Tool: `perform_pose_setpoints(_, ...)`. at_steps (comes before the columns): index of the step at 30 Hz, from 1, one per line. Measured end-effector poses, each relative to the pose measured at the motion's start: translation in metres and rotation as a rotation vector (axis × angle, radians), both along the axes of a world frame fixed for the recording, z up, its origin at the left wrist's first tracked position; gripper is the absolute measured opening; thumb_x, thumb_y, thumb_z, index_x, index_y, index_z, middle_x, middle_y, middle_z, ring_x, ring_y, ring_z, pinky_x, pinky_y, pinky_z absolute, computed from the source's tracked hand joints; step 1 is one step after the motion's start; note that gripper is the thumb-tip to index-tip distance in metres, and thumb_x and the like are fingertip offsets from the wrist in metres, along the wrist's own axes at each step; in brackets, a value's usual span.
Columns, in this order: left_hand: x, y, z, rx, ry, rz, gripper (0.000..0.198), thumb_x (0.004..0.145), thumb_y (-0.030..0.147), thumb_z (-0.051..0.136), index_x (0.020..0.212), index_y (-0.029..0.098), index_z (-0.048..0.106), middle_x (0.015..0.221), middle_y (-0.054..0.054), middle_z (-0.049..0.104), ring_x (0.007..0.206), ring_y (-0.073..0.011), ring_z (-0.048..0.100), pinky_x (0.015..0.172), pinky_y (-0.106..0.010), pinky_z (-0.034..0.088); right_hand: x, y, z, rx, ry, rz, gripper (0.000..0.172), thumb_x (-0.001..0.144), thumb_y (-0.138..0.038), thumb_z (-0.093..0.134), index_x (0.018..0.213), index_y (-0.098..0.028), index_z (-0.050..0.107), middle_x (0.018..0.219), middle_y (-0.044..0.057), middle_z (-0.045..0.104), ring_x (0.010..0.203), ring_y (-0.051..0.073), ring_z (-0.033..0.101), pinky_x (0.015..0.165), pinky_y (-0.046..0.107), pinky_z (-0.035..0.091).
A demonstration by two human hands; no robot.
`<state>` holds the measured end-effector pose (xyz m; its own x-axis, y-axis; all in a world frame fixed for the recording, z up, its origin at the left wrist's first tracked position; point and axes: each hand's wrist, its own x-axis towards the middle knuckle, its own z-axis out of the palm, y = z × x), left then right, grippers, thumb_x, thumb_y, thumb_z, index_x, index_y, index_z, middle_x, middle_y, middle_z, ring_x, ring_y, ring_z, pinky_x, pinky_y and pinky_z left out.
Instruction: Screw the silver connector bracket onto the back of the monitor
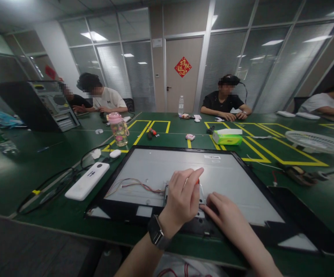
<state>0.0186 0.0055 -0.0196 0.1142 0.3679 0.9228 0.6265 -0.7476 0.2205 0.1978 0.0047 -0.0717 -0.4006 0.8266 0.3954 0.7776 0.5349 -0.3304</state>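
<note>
Nearest to me, at the bottom edge: pale cloth with red cords (181, 271), cut off, as are both forearms. A dark watch (155, 231) sits on the left wrist.

Next, the flat framed panel (155, 163) lying on the green surface (184, 250), under and beyond both hands. I have the left hand (184, 194) over the metal bracket (166, 190) near the panel's front edge, fingers curled, index reaching out to the right. A red-orange piece (197, 181) shows just behind those fingers; most of it is covered, so I can't tell what it is or whether the hand pinches it. The right hand (227, 215) lies low just beside the bracket's right end, fingers bent, one fingertip close to the edge; I can't tell whether it grips anything. The left hand hides most of the bracket. Thin wires (138, 184) run left from it across the panel.

Left of the panel: a white slab (87, 181) with a dark handwritten mark, and a black cable (59, 186). Right: a dark strip (305, 219), running towards the right edge.

Farther out: a pink-lidded bottle (117, 130), a green tissue box (227, 137), an opened computer case (36, 105). Farthest: seated people, one at right cut off by the frame.
</note>
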Motion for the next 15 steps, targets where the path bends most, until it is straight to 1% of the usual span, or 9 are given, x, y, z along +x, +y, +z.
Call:
perform_pose_setpoints(3,-0.0001,0.0010,-0.0012,0.045,-0.003,0.041,0.040,0.092,0.015,0.045,0.131,0.017,0.053,0.103,-0.012,0.065,0.091,-0.0214,0.060,0.080,-0.036,0.048,-0.0012,-0.0012,0.0019,-0.019,-0.023,-0.014,0.026,0.094,-0.038,0.055,0.074,-0.022,0.052,0.075,0.004,0.061,0.068,0.022,0.060,0.064,0.032,0.046)
perform_pose_setpoints(7,-0.0015,0.0015,-0.0011,0.080,0.010,0.050,0.041,0.089,0.012,0.050,0.129,0.015,0.054,0.101,-0.012,0.064,0.090,-0.0212,0.060,0.079,-0.035,0.048,-0.0030,-0.0030,0.0057,-0.021,-0.039,-0.022,0.025,0.095,-0.036,0.055,0.074,-0.022,0.052,0.076,0.004,0.061,0.070,0.022,0.060,0.064,0.032,0.046)
perform_pose_setpoints(11,-0.0021,0.0016,-0.0009,0.086,0.032,0.045,0.042,0.088,0.011,0.050,0.130,0.014,0.053,0.101,-0.012,0.064,0.091,-0.0214,0.059,0.080,-0.035,0.048,-0.0037,-0.0039,0.0084,-0.045,-0.063,-0.027,0.023,0.093,-0.033,0.059,0.074,-0.022,0.051,0.076,0.003,0.061,0.071,0.022,0.061,0.065,0.032,0.047)
perform_pose_setpoints(15,-0.0009,0.0011,0.0007,0.066,0.009,0.046,0.038,0.091,0.012,0.048,0.128,0.014,0.054,0.101,-0.012,0.063,0.090,-0.0205,0.058,0.080,-0.034,0.047,-0.0044,-0.0049,0.0100,-0.059,-0.086,-0.037,0.023,0.093,-0.032,0.060,0.075,-0.021,0.051,0.077,0.003,0.061,0.072,0.023,0.061,0.066,0.033,0.048)
